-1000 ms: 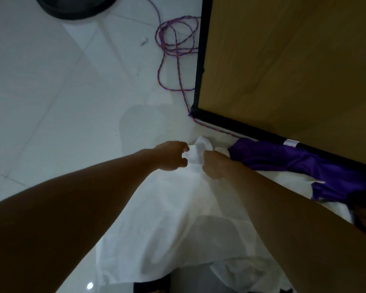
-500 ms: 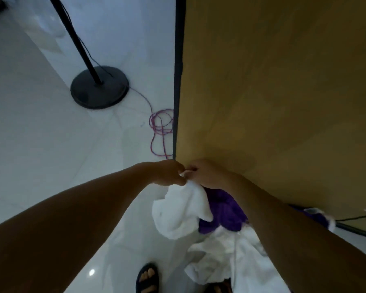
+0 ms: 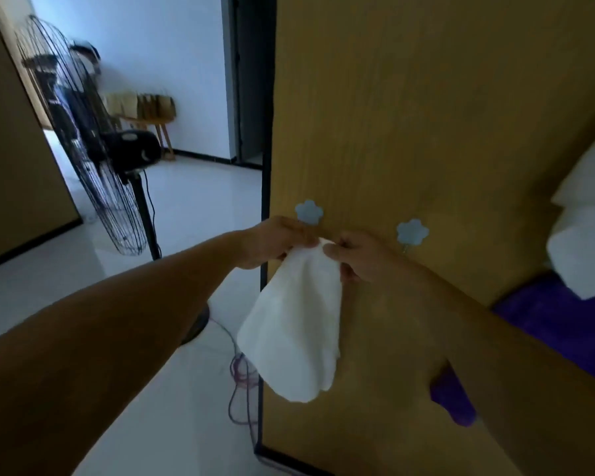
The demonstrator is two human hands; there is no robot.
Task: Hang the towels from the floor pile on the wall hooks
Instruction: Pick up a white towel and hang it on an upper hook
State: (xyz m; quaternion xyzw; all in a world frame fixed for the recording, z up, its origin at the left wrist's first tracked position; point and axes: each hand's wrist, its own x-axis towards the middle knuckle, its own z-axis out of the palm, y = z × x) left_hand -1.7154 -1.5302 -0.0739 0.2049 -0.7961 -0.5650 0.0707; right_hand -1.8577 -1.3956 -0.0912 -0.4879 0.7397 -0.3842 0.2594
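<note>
A white towel [image 3: 296, 324] hangs down in front of the wooden wall panel [image 3: 426, 115]. My left hand [image 3: 275, 242] and my right hand [image 3: 354, 257] both pinch its top corner. That corner sits just below the left of two pale blue flower-shaped hooks [image 3: 309, 211]. The second flower hook [image 3: 412, 231] is to the right, bare, just above my right hand. A purple towel [image 3: 564, 324] and a white towel [image 3: 588, 235] hang on the panel at the far right.
A black standing fan [image 3: 83, 139] stands to the left on the white tile floor, with a red-blue cord [image 3: 241, 376] coiled by the panel's black edge. A person stands by a wooden table [image 3: 145, 115] in the far room.
The white towel has been lifted from the floor pile up to hook height. My view has risen from the floor to the wall panel and the hooks.
</note>
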